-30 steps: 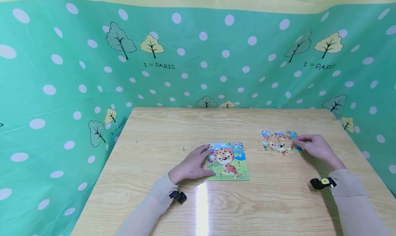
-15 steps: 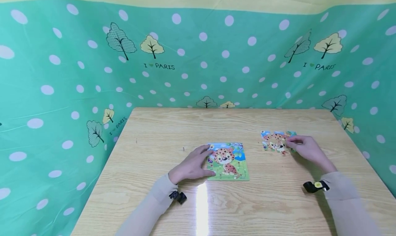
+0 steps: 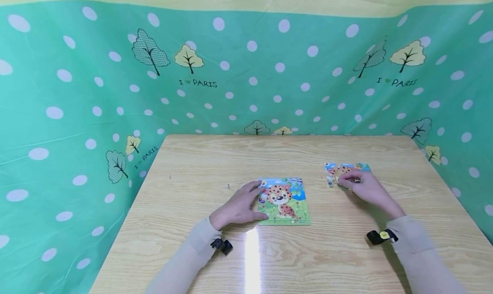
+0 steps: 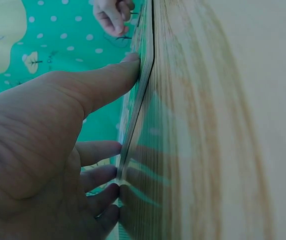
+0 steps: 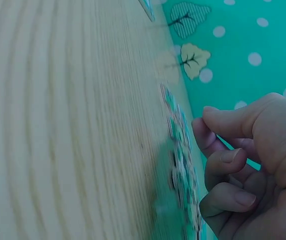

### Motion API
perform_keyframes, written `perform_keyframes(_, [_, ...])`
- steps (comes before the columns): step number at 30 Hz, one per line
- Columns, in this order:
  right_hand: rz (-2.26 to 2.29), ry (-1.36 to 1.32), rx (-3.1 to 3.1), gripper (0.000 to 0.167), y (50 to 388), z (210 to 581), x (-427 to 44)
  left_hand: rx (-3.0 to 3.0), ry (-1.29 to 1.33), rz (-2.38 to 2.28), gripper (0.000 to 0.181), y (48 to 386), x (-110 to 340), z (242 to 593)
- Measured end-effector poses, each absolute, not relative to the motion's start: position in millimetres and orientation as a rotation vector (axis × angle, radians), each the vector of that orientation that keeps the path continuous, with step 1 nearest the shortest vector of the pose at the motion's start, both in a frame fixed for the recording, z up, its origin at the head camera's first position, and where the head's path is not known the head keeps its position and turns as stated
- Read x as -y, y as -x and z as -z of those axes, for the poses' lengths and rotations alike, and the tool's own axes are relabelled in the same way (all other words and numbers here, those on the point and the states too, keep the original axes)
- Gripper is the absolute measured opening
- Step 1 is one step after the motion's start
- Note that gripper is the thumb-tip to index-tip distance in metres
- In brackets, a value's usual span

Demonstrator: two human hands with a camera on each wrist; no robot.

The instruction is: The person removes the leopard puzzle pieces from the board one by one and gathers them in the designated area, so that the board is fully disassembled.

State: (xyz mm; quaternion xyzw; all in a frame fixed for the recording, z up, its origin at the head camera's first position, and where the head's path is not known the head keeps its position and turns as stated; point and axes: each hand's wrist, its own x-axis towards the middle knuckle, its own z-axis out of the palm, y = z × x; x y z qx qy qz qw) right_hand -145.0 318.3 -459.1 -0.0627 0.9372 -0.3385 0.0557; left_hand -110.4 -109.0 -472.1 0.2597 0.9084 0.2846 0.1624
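A square puzzle board printed with a spotted leopard cub lies on the wooden table. My left hand rests spread along its left side. In the left wrist view, the thumb lies on the board's edge and the other fingertips touch that edge farther along. To the right are several jigsaw pieces with a leopard face on blue, laid close together. Over them hovers my right hand, thumb and forefinger tips together, other fingers curled. Nothing shows between them in the right wrist view; the hand hides part of the pieces.
The wooden table reaches back to a green dotted curtain behind and at the sides. A tiny dark speck lies left of the board. Light glares on the table's front.
My right hand has moved left across the jigsaw pieces, from their right edge to over their middle. The right-hand pieces are uncovered again. My left hand and the board have stayed put.
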Motion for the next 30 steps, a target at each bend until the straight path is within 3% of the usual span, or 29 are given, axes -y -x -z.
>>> perform_keyframes(17, [1.085,0.261,-2.789,0.02,134.3,462.9,-277.0,-2.601,-0.749,-0.807,0.093,109.9,108.3,471.8])
perform_keyframes(30, [1.239,0.28,-2.607,0.025,126.5,464.4,-237.4,-2.598,-0.75,-0.814,0.093,110.0,108.5,471.8])
